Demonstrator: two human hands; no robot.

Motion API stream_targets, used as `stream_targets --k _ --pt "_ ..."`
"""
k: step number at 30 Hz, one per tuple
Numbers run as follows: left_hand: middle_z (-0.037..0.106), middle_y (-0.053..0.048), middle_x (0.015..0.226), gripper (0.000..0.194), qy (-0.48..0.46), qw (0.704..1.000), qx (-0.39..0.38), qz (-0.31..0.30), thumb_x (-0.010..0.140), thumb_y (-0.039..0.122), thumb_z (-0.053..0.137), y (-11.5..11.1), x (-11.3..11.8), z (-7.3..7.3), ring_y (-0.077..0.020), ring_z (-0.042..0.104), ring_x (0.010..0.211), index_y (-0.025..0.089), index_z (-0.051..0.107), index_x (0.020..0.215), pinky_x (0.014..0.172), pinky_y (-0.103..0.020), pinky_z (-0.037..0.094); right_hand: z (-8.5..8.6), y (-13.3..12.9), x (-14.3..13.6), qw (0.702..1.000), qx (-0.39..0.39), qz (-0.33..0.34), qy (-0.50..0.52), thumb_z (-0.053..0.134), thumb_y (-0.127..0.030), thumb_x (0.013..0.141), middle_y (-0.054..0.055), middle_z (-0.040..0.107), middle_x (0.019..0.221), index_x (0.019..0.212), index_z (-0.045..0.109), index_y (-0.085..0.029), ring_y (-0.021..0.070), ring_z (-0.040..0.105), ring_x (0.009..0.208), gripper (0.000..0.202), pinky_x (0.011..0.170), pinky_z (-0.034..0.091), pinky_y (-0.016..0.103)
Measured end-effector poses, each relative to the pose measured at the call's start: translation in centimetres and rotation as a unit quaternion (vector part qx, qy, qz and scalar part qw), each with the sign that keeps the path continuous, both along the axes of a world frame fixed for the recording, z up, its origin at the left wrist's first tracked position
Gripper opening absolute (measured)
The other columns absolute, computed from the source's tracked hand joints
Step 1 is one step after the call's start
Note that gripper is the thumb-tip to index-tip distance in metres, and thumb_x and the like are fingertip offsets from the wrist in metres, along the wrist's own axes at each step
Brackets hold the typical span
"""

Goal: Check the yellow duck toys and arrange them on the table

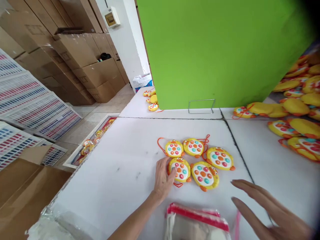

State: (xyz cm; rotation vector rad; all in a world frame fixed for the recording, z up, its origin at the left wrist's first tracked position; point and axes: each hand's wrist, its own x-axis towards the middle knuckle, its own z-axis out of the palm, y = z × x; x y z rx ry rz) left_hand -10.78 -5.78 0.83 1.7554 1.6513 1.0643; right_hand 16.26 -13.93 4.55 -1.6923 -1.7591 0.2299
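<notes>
Working: we gather five yellow duck toys (197, 160) laid face up in a cluster on the white table (112, 173), three far and two near.
Left hand: our left hand (163, 178) lies flat, fingers spread and unclosed, fingertips touching the near-left duck toy (180, 169); nothing is gripped.
Right hand: our right hand (270, 206) hovers near and to the right of the cluster, fingers extended and apart, holding nothing, clear of the toys.
Bags: a stack of clear bags with red strips (197, 220) lies at the near edge, just nearer than the cluster.
Step in hand: we judge the toys are being squared together with the left hand before pickup.
Next move calls for: closing the left fingers round the near-left toy, minding the orange cords (161, 146) that loop out.
Surroundings: green board (220, 50) at the far side; more duck toys heaped at right (297, 110); cardboard boxes (75, 56) far left.
</notes>
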Motion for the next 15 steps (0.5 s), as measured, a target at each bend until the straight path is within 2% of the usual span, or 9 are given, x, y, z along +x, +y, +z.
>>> stream_targets --k 2,3,4,6,7,9,15 --pt "0.058 -0.010 0.117 0.044 0.002 1.000 -0.008 0.009 0.084 0.037 0.060 0.2 0.9 0.1 -0.0265 0.052 0.111 0.020 0.050 0.123 0.097 -0.043 0.042 -1.0 0.4 -0.3 0.999 -0.032 0.015 -0.019 0.044 -0.057 0.089 0.004 0.064 0.115 0.119 0.054 -0.040 0.0130 0.052 0.037 0.037 0.040 0.055 0.034" --pt "0.058 -0.010 0.116 0.047 0.003 1.000 -0.012 0.013 0.082 0.039 0.062 0.3 1.2 0.2 -0.0275 0.051 0.111 0.019 0.050 0.123 0.097 -0.044 0.041 -1.5 0.6 -0.6 0.999 -0.042 0.018 -0.028 0.042 -0.055 0.090 0.004 0.064 0.117 0.121 0.052 -0.038 0.0132 0.052 0.035 0.037 0.042 0.056 0.036" --pt "0.059 -0.011 0.115 0.049 0.006 1.000 -0.016 0.017 0.081 0.040 0.063 0.4 1.6 0.3 -0.0284 0.051 0.110 0.019 0.050 0.124 0.097 -0.045 0.041 -2.0 0.8 -0.9 0.998 -0.045 0.018 -0.038 0.041 -0.053 0.091 0.005 0.063 0.119 0.121 0.051 -0.036 0.0154 0.057 0.040 0.036 0.048 0.058 0.039" --pt "0.060 -0.011 0.112 0.048 0.010 0.999 -0.025 0.021 0.081 0.038 0.063 0.7 2.0 0.5 -0.0291 0.051 0.107 0.018 0.051 0.122 0.096 -0.046 0.040 -2.6 1.3 -1.6 0.997 -0.039 0.024 -0.055 0.039 -0.049 0.093 0.008 0.060 0.122 0.123 0.049 -0.031 0.0244 0.069 0.068 0.036 0.059 0.060 0.042" --pt "0.061 -0.011 0.111 0.046 0.011 0.999 -0.029 0.022 0.081 0.036 0.063 0.8 2.2 0.6 -0.0289 0.051 0.106 0.018 0.052 0.121 0.095 -0.046 0.041 -2.8 1.5 -2.0 0.997 -0.033 0.030 -0.060 0.038 -0.048 0.093 0.009 0.060 0.122 0.123 0.049 -0.030 0.0283 0.069 0.083 0.036 0.063 0.060 0.042" --pt "0.061 -0.010 0.109 0.042 0.010 0.999 -0.036 0.027 0.080 0.033 0.063 1.0 2.5 0.8 -0.0285 0.051 0.104 0.019 0.053 0.118 0.095 -0.046 0.041 -3.0 1.8 -2.7 0.998 -0.021 0.039 -0.055 0.038 -0.045 0.094 0.010 0.059 0.121 0.123 0.049 -0.029 0.0309 0.065 0.101 0.035 0.066 0.061 0.042" --pt "0.061 -0.008 0.111 0.039 -0.016 0.998 -0.042 0.037 0.079 0.030 0.064 0.6 2.0 0.7 -0.0262 0.054 0.106 0.022 0.054 0.116 0.094 -0.043 0.044 -3.4 1.0 -3.4 0.998 -0.020 0.043 -0.036 0.040 -0.042 0.094 0.010 0.055 0.127 0.125 0.046 -0.030 0.0285 0.063 0.105 0.034 0.072 0.061 0.039"
